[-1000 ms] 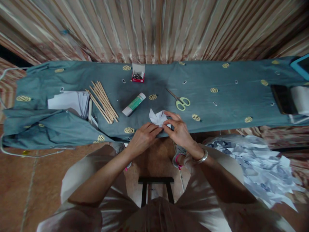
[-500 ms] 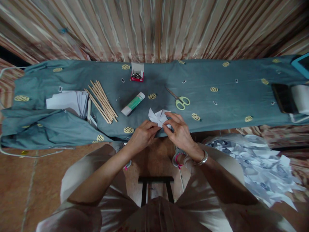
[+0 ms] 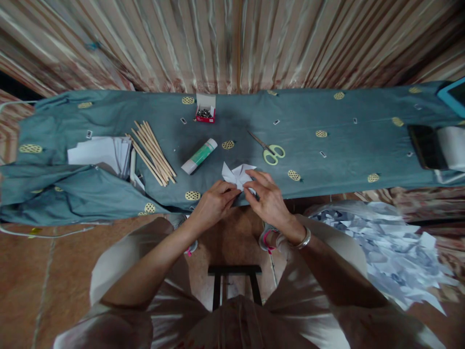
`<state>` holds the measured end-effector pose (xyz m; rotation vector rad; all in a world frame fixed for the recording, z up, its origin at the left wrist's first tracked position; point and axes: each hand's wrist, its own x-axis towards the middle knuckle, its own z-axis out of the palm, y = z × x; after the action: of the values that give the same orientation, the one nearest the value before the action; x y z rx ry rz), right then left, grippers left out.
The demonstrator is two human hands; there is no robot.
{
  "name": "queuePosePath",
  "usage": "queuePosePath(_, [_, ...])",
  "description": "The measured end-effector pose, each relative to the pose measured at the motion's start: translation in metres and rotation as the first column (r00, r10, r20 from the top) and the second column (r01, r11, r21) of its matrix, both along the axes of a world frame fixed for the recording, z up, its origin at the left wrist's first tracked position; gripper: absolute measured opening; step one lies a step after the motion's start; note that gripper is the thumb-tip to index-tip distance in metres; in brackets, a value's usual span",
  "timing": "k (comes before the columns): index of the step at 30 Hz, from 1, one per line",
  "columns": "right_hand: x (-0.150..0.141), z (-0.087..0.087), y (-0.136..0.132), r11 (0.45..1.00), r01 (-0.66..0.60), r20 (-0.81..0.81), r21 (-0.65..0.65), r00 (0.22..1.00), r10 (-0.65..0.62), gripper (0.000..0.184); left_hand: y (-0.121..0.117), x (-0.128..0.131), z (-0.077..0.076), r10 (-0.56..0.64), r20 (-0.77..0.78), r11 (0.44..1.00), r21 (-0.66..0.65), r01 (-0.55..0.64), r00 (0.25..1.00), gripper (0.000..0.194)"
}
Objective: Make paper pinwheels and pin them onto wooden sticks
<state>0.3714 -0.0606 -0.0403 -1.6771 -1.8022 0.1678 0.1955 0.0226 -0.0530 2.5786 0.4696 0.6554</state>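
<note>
A white paper pinwheel (image 3: 238, 174) with pointed, folded blades lies at the near edge of the cloth-covered table. My left hand (image 3: 217, 199) pinches its lower left side between thumb and fingers. From the other side, the thumb and fingers of my right hand (image 3: 268, 196) press on its right part and centre, hiding some of the blades. Just beyond the pinwheel, to the right, lie scissors (image 3: 273, 154) with light green handles. A green and white glue stick (image 3: 199, 156) rests to the left of it.
Several wooden sticks (image 3: 152, 152) lie beside a stack of white paper (image 3: 100, 152). An open red box (image 3: 206, 115) of small metal pins stands at the back. A dark object (image 3: 425, 145) sits far right; a heap of paper scraps (image 3: 388, 247) is below the table.
My right fingers have shifted slightly on the pinwheel. Both hands keep their hold, and the other things stay in place.
</note>
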Motion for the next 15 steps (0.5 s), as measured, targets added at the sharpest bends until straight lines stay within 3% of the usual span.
queuePosePath(15, [-0.002,-0.0055,0.0006,0.993,-0.053,0.031,-0.106,0.998,0.056,0.042,-0.0001,-0.0001,0.0013,0.001,-0.034,0.999,-0.041,-0.002,0.999,0.025])
